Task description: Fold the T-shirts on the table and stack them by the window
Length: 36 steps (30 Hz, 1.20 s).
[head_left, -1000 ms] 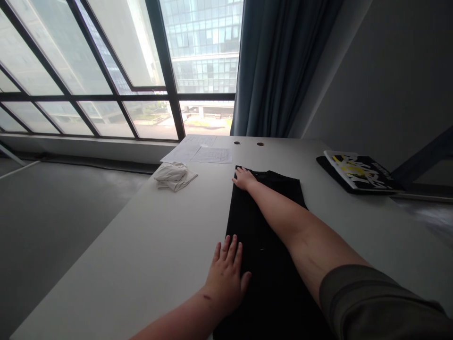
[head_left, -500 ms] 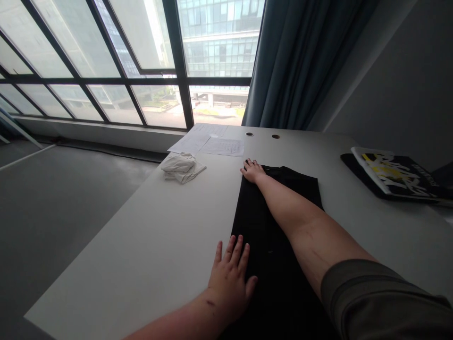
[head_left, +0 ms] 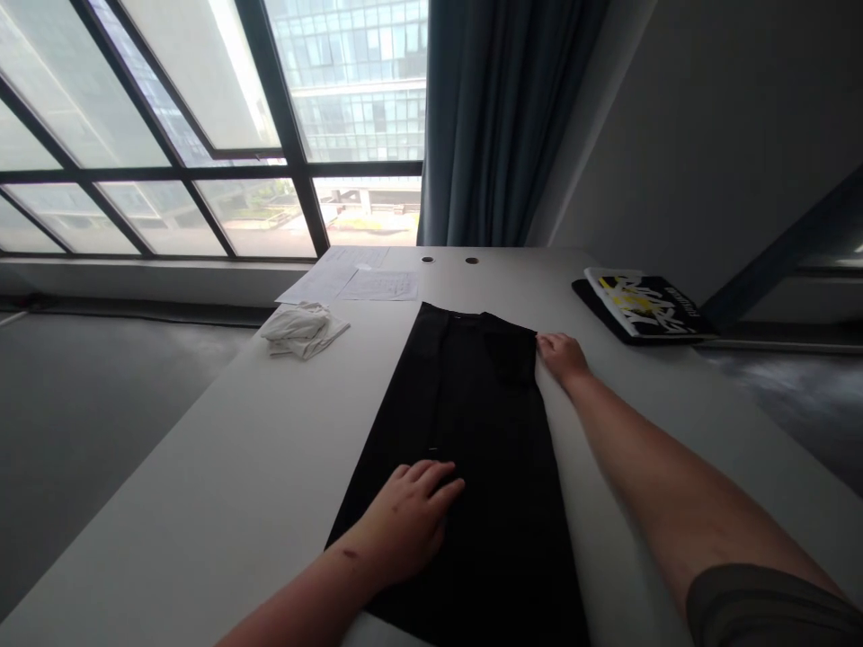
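Observation:
A long black garment (head_left: 485,467), perhaps a skirt, lies spread lengthwise; I cannot tell its exact kind. Its narrower top edge is at the far end, and a small pale mark shows near the middle. My right hand (head_left: 564,359) is at the far right corner, its fingers closed together on the cloth's edge. Over the nearer left part is my left hand (head_left: 408,517), palm down, fingers loosely bent and apart, grasping nothing visible. Part of the cloth beneath it is hidden.
The garment lies on a white table (head_left: 256,467). A crumpled whitish cloth (head_left: 303,328) and paper sheets (head_left: 381,285) are at the far left. On the right sits a stack of folded printed black items (head_left: 647,305). A blue curtain (head_left: 499,126) hangs behind, beside windows.
My right hand has moved from the garment's far left corner to its far right corner. My left hand has shifted left in view, fingers now more bent. The view has turned right.

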Each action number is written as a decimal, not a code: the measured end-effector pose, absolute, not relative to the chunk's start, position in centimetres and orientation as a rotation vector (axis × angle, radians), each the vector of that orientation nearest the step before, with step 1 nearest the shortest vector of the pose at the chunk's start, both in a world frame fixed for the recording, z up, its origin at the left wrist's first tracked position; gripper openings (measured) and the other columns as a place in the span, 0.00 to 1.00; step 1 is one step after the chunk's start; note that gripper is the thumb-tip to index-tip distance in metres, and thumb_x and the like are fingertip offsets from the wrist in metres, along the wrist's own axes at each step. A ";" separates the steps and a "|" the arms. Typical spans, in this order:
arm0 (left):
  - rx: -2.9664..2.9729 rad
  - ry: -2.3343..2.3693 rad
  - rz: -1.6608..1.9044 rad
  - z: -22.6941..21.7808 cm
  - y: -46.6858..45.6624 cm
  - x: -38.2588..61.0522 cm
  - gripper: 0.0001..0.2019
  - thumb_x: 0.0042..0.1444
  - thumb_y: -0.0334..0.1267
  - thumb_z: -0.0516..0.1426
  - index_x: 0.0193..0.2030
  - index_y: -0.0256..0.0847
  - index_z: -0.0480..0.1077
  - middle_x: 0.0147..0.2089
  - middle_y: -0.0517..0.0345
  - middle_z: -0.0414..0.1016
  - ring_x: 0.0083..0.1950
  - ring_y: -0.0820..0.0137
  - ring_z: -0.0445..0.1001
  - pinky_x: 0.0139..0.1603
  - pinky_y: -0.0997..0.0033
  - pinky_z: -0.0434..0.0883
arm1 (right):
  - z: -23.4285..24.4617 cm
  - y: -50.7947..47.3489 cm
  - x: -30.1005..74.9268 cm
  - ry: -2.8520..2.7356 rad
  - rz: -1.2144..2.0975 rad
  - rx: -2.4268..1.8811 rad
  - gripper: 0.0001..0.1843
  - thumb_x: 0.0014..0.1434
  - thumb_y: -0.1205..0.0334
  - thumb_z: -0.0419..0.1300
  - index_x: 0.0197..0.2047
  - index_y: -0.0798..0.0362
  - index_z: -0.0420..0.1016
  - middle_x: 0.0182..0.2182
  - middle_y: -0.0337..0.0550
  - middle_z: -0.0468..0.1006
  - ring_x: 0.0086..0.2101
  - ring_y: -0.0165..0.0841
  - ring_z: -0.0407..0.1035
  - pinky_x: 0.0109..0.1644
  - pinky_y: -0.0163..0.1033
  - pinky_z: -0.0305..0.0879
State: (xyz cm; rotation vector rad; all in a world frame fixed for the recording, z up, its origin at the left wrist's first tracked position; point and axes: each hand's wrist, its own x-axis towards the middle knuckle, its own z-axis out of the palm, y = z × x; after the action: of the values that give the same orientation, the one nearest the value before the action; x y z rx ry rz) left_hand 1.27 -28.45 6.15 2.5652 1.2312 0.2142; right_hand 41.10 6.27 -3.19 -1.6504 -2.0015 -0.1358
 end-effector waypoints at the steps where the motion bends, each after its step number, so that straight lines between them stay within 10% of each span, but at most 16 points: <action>1: 2.586 1.130 0.212 6.4 -28.8 2.4 0.25 0.66 0.35 0.54 0.70 0.49 0.65 0.72 0.52 0.67 0.67 0.57 0.70 0.63 0.52 0.69 | -3.6 5.5 41.7 -1.987 -0.121 -1.644 0.28 0.71 0.58 0.43 0.54 0.55 0.82 0.51 0.54 0.83 0.54 0.43 0.74 0.63 0.49 0.64; 11: 2.825 0.495 0.170 4.7 -31.1 13.4 0.17 0.73 0.44 0.50 0.65 0.52 0.68 0.71 0.62 0.67 0.57 0.65 0.71 0.47 0.63 0.68 | -3.5 4.3 40.1 -2.071 0.026 -1.787 0.27 0.73 0.51 0.45 0.65 0.45 0.76 0.65 0.44 0.74 0.65 0.43 0.63 0.69 0.51 0.58; 18: 2.862 0.458 0.062 5.3 -30.5 15.1 0.13 0.71 0.41 0.54 0.59 0.52 0.71 0.52 0.57 0.74 0.46 0.65 0.71 0.42 0.63 0.65 | -2.7 3.6 39.9 -2.034 0.157 -1.780 0.28 0.74 0.51 0.44 0.69 0.46 0.71 0.68 0.42 0.70 0.70 0.43 0.57 0.72 0.55 0.53; 26: 2.667 0.516 0.175 8.2 -31.1 11.1 0.09 0.58 0.33 0.58 0.46 0.46 0.71 0.62 0.61 0.73 0.49 0.67 0.73 0.52 0.64 0.68 | -1.3 3.6 39.2 -1.980 0.283 -1.795 0.27 0.75 0.51 0.44 0.70 0.45 0.70 0.68 0.44 0.70 0.70 0.43 0.58 0.73 0.55 0.52; 36: 2.341 0.893 0.528 7.7 -34.5 2.3 0.20 0.41 0.17 0.50 0.38 0.44 0.66 0.47 0.60 0.78 0.49 0.70 0.73 0.50 0.72 0.71 | 3.8 9.2 30.6 -2.035 0.396 -1.718 0.31 0.75 0.49 0.40 0.67 0.51 0.74 0.65 0.48 0.74 0.66 0.42 0.65 0.68 0.44 0.61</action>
State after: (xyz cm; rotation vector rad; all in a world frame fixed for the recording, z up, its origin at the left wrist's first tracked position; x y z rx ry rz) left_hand 2.32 -34.47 7.73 2.3412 0.8935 0.5277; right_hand 30.60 9.20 3.83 -1.7183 -2.0354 0.3964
